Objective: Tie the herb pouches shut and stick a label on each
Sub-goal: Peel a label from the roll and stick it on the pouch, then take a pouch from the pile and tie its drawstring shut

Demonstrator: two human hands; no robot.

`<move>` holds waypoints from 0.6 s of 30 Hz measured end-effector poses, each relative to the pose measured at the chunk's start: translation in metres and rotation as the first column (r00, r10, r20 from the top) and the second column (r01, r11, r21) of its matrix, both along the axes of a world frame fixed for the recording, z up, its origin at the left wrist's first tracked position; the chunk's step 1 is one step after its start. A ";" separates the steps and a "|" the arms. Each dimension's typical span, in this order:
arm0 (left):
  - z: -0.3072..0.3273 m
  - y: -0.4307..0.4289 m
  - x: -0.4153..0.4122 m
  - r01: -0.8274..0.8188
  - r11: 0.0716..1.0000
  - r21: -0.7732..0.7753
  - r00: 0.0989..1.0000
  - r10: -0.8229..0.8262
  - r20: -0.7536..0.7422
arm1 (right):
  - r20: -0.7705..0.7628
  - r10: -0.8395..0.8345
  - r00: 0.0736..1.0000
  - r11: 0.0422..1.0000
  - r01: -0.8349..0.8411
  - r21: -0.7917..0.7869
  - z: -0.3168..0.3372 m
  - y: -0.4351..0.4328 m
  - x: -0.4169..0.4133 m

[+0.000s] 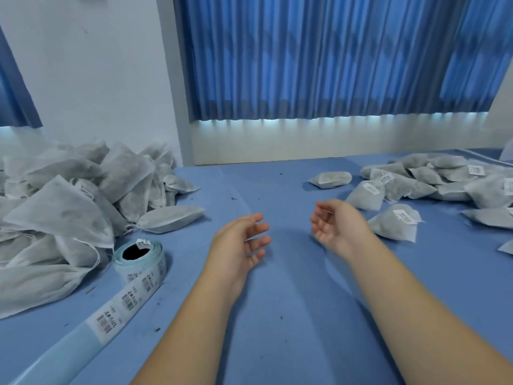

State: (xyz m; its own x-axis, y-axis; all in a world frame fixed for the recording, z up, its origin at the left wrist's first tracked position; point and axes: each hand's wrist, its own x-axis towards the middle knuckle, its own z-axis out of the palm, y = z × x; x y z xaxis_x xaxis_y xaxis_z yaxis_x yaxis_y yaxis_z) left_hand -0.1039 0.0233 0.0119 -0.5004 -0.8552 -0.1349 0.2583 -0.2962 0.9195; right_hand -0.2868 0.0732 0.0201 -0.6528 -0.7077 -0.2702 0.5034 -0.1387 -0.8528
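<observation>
Fingers (259,227) of the left hand (233,247) are relaxed and slightly spread, holding nothing. Those of the right hand (338,226) curl loosely, also empty. The palms face each other above the blue desk (277,315). Unlabelled herb pouches (69,207) are heaped at the left, with the label roll (151,266) just beside them. Labelled pouches (416,184) lie scattered at the right.

Both hands, left (238,245) and right (337,226), hover empty with fingers relaxed over the table (277,315) middle. Unlabelled pouches (69,207) heap at its left edge beside the label roll (140,262); labelled pouches (433,182) lie toward its right edge.
</observation>
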 end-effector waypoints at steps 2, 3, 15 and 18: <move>0.006 0.000 0.006 -0.034 0.999 0.019 0.999 0.035 -0.020 | -0.086 0.123 0.989 0.992 -0.123 0.014 0.004 -0.005 0.029; 0.009 -0.001 0.011 -0.042 0.999 0.016 0.999 0.043 -0.018 | -0.125 0.181 0.976 0.983 -0.180 0.019 0.005 -0.007 0.044; 0.047 -0.044 0.122 -0.185 0.946 -0.267 0.927 0.258 0.273 | -0.303 0.484 0.821 0.872 -0.479 0.099 0.000 -0.061 0.174; 0.045 -0.071 0.156 -0.297 0.825 -0.480 0.769 0.505 0.392 | -0.230 0.471 0.852 0.881 -0.470 0.063 -0.015 -0.065 0.172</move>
State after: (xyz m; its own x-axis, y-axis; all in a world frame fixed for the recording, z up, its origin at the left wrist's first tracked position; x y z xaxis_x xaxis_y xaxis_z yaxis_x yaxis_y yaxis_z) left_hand 0.0526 -0.0481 0.0567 -0.0540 -0.9926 0.1085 -0.2342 0.1182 0.9650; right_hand -0.1148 0.0081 0.0050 -0.2864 -0.9452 -0.1568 0.2962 0.0683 -0.9527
